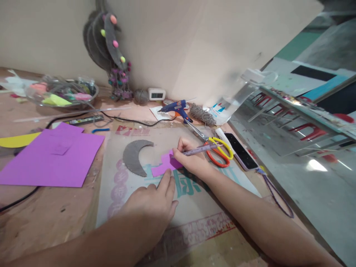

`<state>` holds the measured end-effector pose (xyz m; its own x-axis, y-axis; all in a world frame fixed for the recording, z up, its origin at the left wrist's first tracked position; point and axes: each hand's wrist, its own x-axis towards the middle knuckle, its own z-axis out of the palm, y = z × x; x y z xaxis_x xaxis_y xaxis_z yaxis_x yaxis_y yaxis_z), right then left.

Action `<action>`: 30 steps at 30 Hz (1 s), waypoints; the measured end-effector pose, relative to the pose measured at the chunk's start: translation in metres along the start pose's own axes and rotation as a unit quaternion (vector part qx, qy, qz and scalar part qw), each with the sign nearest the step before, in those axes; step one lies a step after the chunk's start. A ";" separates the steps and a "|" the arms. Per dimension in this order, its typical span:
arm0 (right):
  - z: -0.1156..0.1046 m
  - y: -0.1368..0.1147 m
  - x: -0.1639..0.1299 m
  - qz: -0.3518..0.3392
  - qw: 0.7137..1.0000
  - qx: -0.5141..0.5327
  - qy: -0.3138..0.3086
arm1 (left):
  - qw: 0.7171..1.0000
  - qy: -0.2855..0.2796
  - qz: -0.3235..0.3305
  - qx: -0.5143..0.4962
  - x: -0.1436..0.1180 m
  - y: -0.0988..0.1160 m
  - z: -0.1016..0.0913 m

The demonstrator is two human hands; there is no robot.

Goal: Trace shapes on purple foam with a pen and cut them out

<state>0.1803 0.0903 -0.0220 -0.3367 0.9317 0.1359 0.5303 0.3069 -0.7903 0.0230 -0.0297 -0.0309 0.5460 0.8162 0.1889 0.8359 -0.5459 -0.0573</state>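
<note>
Cluttered craft table (55, 222) against beige wall, printed plastic sheet (194, 211) under the work. Slip risk: small purple foam piece (164, 165) pinned only by left hand (152, 202) fingertips at near edge, palm flat, nothing grasped; could skate or rotate under pen pressure. Right hand (191, 161) pinched shut around pen (201, 149), tip on piece's far edge. Grey crescent (135, 157) just left of tip, scissors (219, 150) just right: smear or snag hazards.
</note>
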 end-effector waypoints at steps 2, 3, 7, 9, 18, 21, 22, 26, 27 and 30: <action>0.000 0.002 0.000 0.007 1.000 -0.003 -0.005 | 1.000 0.011 0.002 0.008 0.001 0.001 0.001; 0.000 0.003 0.000 0.013 1.000 -0.001 -0.008 | 1.000 0.014 0.001 0.010 0.001 0.001 0.002; 0.001 0.005 0.001 0.021 1.000 -0.011 -0.012 | 1.000 0.010 0.000 0.001 0.002 0.000 0.004; 0.001 0.005 0.001 0.014 1.000 -0.018 -0.012 | 1.000 0.003 -0.001 -0.004 0.003 0.000 0.004; 0.000 0.005 0.002 0.001 0.999 -0.048 0.001 | 1.000 0.006 -0.008 -0.002 0.002 0.002 0.002; -0.001 0.004 0.001 0.001 0.999 -0.044 -0.006 | 1.000 -0.001 -0.009 -0.007 0.004 0.002 0.001; -0.002 0.004 0.001 -0.004 0.999 -0.040 -0.009 | 1.000 -0.002 -0.010 -0.008 0.004 0.001 0.001; -0.002 0.004 0.002 -0.012 0.999 -0.027 -0.019 | 1.000 -0.003 -0.010 -0.003 0.003 0.000 -0.001; -0.002 0.004 0.001 -0.011 0.999 -0.025 -0.020 | 1.000 -0.002 -0.009 0.000 0.002 0.000 -0.002; -0.002 0.004 0.000 -0.001 0.999 -0.017 -0.032 | 1.000 0.002 -0.005 0.007 0.001 0.000 -0.003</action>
<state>0.1835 0.0922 -0.0239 -0.3862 0.9170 0.0995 0.5546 0.3170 -0.7693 0.0236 -0.0292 -0.0278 0.5366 0.8214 0.1932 0.8425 -0.5343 -0.0683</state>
